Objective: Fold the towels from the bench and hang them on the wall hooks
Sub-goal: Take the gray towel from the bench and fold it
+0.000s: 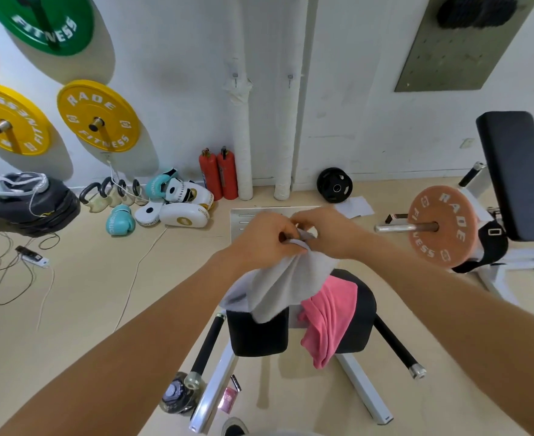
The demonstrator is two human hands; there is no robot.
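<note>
A grey towel hangs from both my hands above the black bench pad. My left hand grips its top edge with curled fingers. My right hand pinches the same edge right beside it, the two hands almost touching. The towel's lower part drapes onto the bench. A pink towel lies crumpled over the bench's right side and hangs off its front. Two small wall hooks sit on the white wall ahead, both bare.
Two red fire extinguishers and white wrapped pipes stand against the wall. Boxing gloves and pads and kettlebells lie on the floor at left. A barbell with an orange plate sits at right. A water bottle stands by the bench foot.
</note>
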